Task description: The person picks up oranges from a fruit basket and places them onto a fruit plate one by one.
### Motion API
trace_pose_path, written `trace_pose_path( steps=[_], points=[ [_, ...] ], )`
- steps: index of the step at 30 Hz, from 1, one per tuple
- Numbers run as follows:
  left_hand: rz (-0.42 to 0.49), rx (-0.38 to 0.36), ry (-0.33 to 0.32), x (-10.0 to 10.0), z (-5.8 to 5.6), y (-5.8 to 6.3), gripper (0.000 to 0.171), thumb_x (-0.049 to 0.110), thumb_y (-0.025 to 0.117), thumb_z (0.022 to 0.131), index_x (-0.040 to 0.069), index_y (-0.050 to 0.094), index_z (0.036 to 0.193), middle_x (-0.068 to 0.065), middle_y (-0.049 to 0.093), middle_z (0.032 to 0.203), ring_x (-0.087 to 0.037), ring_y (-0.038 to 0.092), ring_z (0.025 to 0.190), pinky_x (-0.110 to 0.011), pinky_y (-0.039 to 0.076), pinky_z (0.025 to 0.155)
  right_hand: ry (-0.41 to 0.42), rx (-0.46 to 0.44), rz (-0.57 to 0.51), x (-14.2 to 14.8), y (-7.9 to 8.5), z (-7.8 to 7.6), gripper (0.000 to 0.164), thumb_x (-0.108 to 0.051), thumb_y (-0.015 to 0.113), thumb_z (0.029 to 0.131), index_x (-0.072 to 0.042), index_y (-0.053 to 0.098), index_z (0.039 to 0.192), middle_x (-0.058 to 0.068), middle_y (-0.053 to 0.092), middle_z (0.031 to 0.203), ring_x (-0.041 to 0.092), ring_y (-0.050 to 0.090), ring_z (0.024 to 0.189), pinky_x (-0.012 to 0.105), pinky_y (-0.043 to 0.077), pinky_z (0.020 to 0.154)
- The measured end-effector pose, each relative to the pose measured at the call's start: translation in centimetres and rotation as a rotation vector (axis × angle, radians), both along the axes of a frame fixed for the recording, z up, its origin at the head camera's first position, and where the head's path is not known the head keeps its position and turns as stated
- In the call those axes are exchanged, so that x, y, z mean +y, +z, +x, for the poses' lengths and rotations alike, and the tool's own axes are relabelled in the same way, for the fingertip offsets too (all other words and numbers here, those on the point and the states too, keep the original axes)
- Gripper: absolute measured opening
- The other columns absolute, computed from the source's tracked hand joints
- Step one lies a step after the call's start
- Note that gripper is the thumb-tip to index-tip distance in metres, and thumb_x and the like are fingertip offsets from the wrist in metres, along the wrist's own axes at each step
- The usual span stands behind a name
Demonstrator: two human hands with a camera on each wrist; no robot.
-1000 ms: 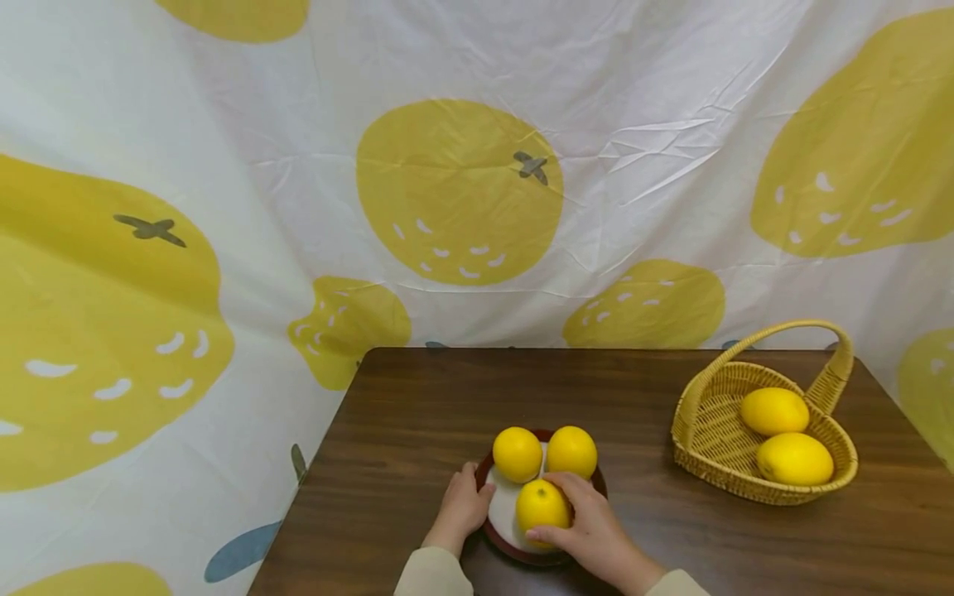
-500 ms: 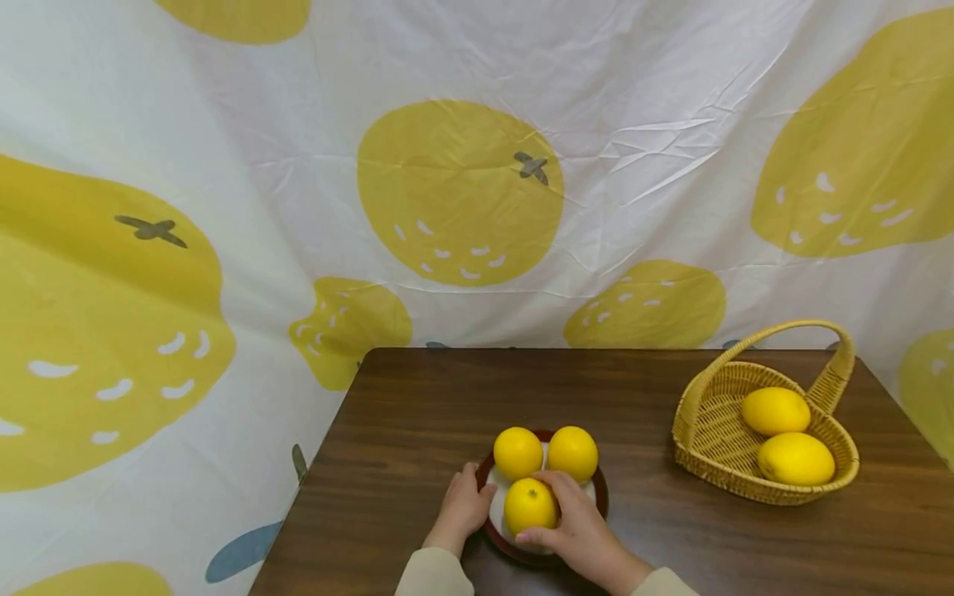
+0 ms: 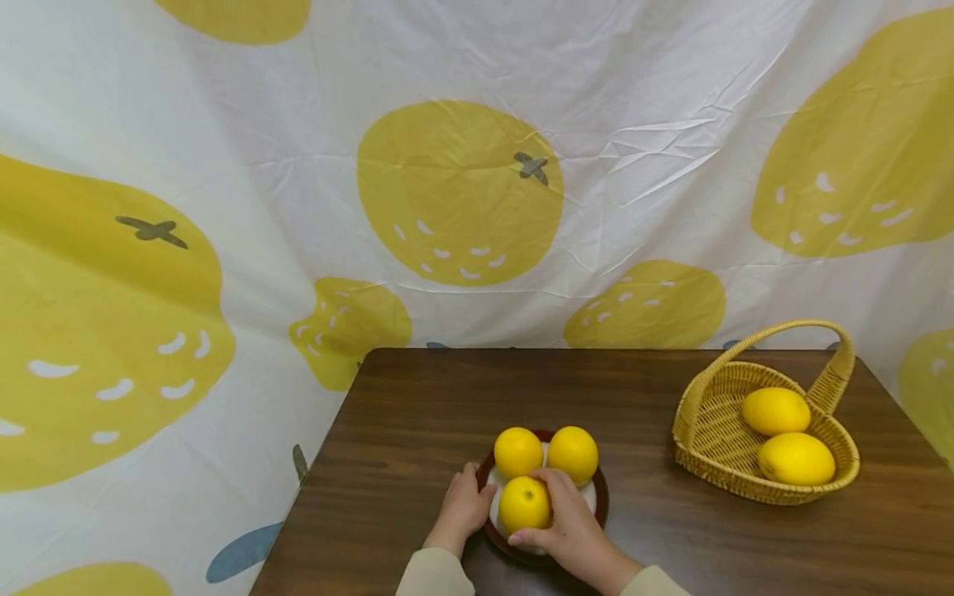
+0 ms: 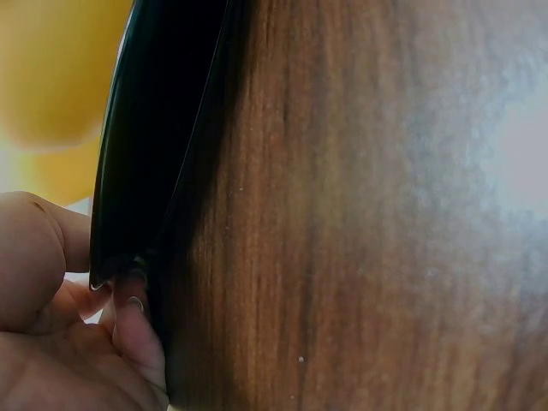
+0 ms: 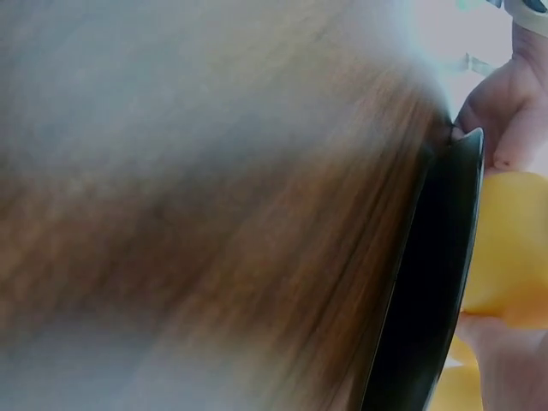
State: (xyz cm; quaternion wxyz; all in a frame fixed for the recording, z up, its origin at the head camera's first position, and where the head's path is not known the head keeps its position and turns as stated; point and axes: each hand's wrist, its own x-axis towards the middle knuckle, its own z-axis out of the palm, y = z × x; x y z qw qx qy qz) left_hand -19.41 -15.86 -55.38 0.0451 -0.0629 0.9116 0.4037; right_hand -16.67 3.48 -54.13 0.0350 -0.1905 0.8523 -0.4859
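Observation:
A round plate (image 3: 492,538) with a dark red-brown rim and pale inside stands on the table. My left hand (image 3: 460,507) grips its left rim; in the left wrist view the thumb (image 4: 30,265) lies over the rim and fingers (image 4: 137,338) reach beneath. My right hand (image 3: 577,530) holds a round yellow fruit (image 3: 524,507), orange-like with a small stem mark, at the plate's front. Behind it sit two more round yellow fruits, one at left (image 3: 517,452) and one at right (image 3: 573,454). The right hand hides part of the plate's near right side.
A wicker basket (image 3: 715,414) with an arched handle stands on the right of the dark wooden table (image 3: 417,397). Inside it lie two longer lemon-like fruits, one behind (image 3: 775,411) the other (image 3: 797,459). A fruit-printed cloth (image 3: 633,99) hangs behind the table.
My right hand has shifted left with the front fruit, so the fruit is nearer the plate's left side. My left hand, the plate and the two back fruits stay as they were.

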Motion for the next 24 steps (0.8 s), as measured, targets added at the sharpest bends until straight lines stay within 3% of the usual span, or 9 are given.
trace_pose_path(
  steps=[15, 24],
  points=[
    [-0.013, 0.015, -0.006, -0.10, -0.17, -0.26, 0.041, 0.014, 0.063, 0.098, -0.008, 0.051, 0.131, -0.030, 0.058, 0.119, -0.046, 0.059, 0.114, -0.061, 0.045, 0.101, -0.005, 0.048, 0.051, -0.43, -0.20, -0.18, 0.077, -0.045, 0.087, 0.072, -0.010, 0.050, 0.130, 0.009, 0.056, 0.128, 0.026, 0.052, 0.118, 0.054, 0.045, 0.101],
    [-0.021, 0.031, -0.010, -0.11, -0.06, -0.28, 0.039, 0.013, 0.064, 0.097, -0.007, 0.052, 0.129, -0.030, 0.059, 0.117, -0.047, 0.059, 0.111, -0.062, 0.045, 0.100, -0.003, 0.046, 0.059, -0.47, -0.03, 0.02, 0.076, -0.044, 0.086, 0.074, -0.010, 0.051, 0.132, 0.013, 0.048, 0.127, 0.032, 0.053, 0.119, 0.058, 0.047, 0.101]
  ],
)
